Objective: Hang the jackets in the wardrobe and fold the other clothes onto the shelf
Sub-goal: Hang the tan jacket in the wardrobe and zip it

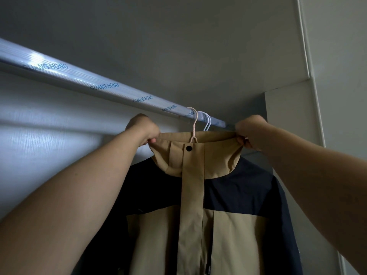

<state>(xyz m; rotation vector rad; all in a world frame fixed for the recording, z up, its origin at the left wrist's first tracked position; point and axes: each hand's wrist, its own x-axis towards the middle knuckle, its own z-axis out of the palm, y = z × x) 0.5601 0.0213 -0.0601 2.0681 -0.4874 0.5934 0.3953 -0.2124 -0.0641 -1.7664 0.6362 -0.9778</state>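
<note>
A tan and navy jacket (198, 205) hangs in front of me on a pink hanger (193, 126), whose hook sits over the wardrobe rail (111, 89). My left hand (146, 129) pinches the left edge of the tan collar. At the collar's right edge, my right hand (251, 132) pinches the fabric too. Both arms reach up from below. The jacket's front is closed, with a black snap near the top.
Two white hanger hooks (206, 122) hang on the rail just behind the pink one. The wardrobe's side wall (288, 124) stands close on the right, the back panel (49, 132) on the left, and the top panel overhead.
</note>
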